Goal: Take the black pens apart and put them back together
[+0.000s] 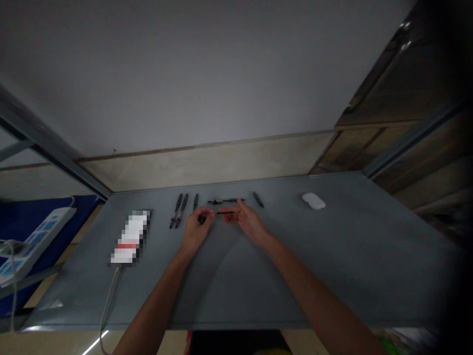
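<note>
My left hand is closed, with its thumb and fingertips pinched together at the near end of a thin dark stick that looks like a pen refill. Something dark shows inside the curl of its fingers, too dim to name. My right hand faces it, thumb raised apart from the fingers, and the stick's other end lies against those fingers. Just beyond the hands, a black pen lies crosswise. Left of them are two pens side by side and a short dark pen part. Another dark pen part lies to the right.
A phone with a blurred screen rests on the grey table at left, its cable running off the front edge. A white rounded case sits at right. Beyond the left edge is a power strip. A wall stands behind.
</note>
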`<action>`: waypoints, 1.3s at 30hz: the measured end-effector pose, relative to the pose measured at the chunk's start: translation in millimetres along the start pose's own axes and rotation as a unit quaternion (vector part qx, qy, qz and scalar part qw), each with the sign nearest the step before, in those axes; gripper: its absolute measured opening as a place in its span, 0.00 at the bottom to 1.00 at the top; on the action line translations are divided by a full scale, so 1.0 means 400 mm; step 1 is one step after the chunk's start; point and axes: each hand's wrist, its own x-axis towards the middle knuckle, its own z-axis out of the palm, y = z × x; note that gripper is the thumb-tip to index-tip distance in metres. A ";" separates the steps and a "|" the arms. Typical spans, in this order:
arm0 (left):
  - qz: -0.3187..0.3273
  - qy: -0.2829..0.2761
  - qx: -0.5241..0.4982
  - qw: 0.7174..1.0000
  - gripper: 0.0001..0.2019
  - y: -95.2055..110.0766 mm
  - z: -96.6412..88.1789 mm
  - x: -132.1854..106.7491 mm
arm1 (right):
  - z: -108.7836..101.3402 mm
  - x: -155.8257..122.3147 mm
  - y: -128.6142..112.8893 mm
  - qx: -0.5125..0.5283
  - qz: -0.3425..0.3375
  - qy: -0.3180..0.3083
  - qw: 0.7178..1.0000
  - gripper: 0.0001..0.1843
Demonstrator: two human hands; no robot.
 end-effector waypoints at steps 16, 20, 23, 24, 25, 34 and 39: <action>-0.018 -0.032 0.024 0.999 0.14 -0.002 -0.010 0.004 | -0.007 -0.001 -0.002 -0.007 0.012 0.006 1.000 0.34; 0.006 -0.040 0.025 0.999 0.11 0.006 -0.005 0.003 | -0.004 -0.002 -0.007 -0.014 0.006 0.021 1.000 0.33; 0.023 -0.043 0.055 0.997 0.12 0.014 -0.006 -0.002 | 0.003 -0.003 -0.014 -0.011 -0.013 0.046 0.999 0.31; 0.028 -0.040 0.074 0.996 0.14 0.017 -0.006 -0.005 | 0.004 -0.003 -0.017 -0.011 -0.022 0.056 0.998 0.30; 0.032 -0.036 0.095 0.994 0.15 0.019 -0.006 -0.007 | 0.004 -0.003 -0.020 -0.014 -0.031 0.065 0.997 0.31; 0.082 -0.089 0.262 0.958 0.20 0.032 0.009 -0.031 | -0.008 -0.006 -0.033 -0.084 -0.044 0.077 0.992 0.35; 0.097 -0.113 0.304 0.941 0.21 0.030 0.013 -0.039 | -0.007 -0.005 -0.028 -0.103 -0.057 0.071 0.991 0.34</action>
